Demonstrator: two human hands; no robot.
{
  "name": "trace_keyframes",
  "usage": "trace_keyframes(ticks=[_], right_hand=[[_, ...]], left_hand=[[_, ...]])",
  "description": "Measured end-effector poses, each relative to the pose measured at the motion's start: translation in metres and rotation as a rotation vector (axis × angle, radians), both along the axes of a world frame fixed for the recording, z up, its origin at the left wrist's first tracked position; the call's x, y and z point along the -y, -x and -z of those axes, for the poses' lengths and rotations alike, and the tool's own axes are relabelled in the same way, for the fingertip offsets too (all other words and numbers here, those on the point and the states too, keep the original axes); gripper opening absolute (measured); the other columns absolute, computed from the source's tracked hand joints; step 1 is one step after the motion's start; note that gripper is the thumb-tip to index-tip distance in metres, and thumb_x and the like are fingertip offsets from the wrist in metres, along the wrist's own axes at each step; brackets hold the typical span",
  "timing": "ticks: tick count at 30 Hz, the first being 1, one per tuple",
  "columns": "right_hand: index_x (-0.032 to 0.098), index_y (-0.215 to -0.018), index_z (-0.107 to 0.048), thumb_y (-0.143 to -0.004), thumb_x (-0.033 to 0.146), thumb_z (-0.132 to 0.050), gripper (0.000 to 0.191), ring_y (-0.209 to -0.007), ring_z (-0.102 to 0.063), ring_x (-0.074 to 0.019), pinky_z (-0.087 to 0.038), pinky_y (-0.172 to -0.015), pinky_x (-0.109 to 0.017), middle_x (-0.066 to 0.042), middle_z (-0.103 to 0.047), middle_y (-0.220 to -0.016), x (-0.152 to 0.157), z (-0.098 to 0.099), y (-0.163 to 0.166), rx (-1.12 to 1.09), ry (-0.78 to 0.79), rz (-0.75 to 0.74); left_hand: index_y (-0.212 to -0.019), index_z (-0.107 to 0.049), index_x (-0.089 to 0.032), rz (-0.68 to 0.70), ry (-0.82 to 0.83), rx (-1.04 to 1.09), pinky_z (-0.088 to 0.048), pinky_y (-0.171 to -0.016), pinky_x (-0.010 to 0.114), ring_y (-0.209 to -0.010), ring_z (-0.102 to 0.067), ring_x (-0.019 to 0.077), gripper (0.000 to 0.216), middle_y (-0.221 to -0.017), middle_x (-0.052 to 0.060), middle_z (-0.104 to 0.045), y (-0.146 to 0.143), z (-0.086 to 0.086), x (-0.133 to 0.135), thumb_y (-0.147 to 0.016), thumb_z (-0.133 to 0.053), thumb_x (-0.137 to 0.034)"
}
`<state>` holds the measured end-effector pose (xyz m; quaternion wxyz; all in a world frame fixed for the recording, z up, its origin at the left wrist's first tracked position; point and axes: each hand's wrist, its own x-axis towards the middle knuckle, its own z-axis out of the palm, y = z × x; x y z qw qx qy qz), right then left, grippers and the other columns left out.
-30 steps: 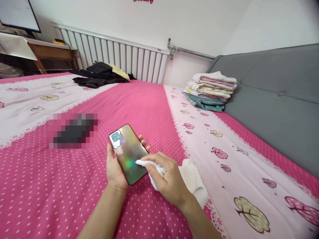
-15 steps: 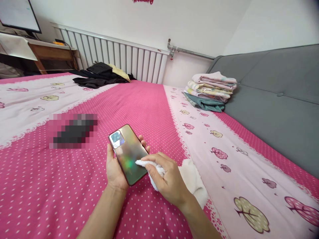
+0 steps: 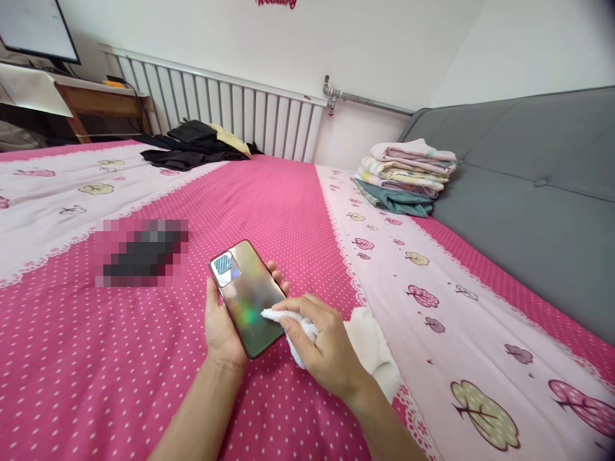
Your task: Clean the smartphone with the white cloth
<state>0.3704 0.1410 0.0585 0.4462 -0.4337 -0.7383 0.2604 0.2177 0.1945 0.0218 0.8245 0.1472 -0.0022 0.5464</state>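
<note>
A smartphone with a shiny, iridescent back and a dark reddish rim lies back side up in my left hand. My thumb is along its left edge and the fingertips curl round its right edge. Pinched between the thumb and fingers of my right hand is a white fluffy cloth, its tip at the lower part of the phone's back. Part of the cloth is hidden behind the right hand. Another white cloth-like thing rests on the bed just beyond my right wrist.
Pink dotted bedding spreads beneath my hands. A blurred dark object lies left of the phone. Dark clothes sit near the radiator. Folded fabrics are stacked by the grey headboard. A desk holds a monitor.
</note>
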Motion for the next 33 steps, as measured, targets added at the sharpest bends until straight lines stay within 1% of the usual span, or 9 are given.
trace_keyframes(ticks=[22, 33], right_hand=[[0.025, -0.104, -0.066, -0.092, 0.028, -0.049, 0.021, -0.079, -0.059, -0.014, -0.047, -0.073, -0.028, -0.002, -0.063, -0.09, -0.0002, -0.0013, 0.0001, 0.0, 0.019, -0.001], [0.025, -0.105, -0.066, -0.092, 0.027, -0.05, 0.021, -0.081, -0.059, -0.0138, -0.047, -0.075, -0.028, -0.002, -0.064, -0.091, -0.0009, 0.0002, 0.0004, -0.003, 0.013, -0.009]], left_hand=[[-0.124, -0.054, -0.01, 0.007, -0.016, 0.002, -0.045, -0.096, 0.046, -0.103, -0.06, 0.0302, 0.071, -0.113, 0.017, -0.064, -0.0001, 0.0001, -0.0005, -0.083, -0.033, -0.064], [-0.123, -0.055, -0.009, -0.028, 0.019, -0.02, -0.047, -0.092, 0.047, -0.101, -0.061, 0.0306, 0.072, -0.111, 0.016, -0.064, -0.0006, -0.0007, -0.0013, -0.083, -0.033, -0.065]])
